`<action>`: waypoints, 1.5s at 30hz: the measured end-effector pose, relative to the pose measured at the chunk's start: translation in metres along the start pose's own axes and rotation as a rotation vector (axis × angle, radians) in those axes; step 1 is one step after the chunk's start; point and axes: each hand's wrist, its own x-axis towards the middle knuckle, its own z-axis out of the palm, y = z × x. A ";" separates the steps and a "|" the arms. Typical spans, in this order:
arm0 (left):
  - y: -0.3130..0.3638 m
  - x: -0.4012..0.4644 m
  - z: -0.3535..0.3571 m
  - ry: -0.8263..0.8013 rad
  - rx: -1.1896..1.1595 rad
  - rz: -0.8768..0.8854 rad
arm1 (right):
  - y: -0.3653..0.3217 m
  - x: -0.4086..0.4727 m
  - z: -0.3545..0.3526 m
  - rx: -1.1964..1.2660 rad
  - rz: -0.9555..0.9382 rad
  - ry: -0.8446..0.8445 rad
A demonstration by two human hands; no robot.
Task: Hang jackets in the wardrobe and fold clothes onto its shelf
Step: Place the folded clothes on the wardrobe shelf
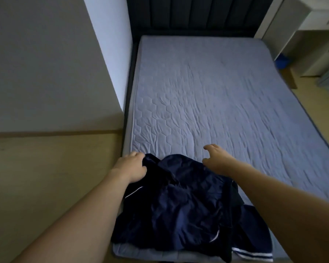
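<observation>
A crumpled dark navy jacket (184, 209) with thin white piping and white-striped cuffs lies on the near end of the bed (207, 95). My left hand (130, 166) grips the jacket's upper left edge, fingers curled into the fabric. Just past the jacket's far edge hovers my right hand (215, 158), its fingers loosely spread and holding nothing. No wardrobe is in view.
The bed has a grey-blue quilted cover and a dark padded headboard (198, 14) at the far end. A wall (46, 63) rises on the left beside wooden floor (46, 177). A white desk (311, 35) stands at the right, with a blue object (282, 61) under it.
</observation>
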 end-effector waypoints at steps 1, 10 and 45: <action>0.008 0.014 0.023 -0.046 -0.025 0.001 | 0.018 0.010 0.019 0.004 0.013 -0.033; 0.143 0.099 0.252 -0.356 -0.325 -0.018 | 0.208 0.100 0.163 -0.025 0.102 -0.201; 0.274 -0.176 -0.225 0.678 -0.702 -0.212 | 0.048 -0.106 -0.276 -0.148 -0.723 0.459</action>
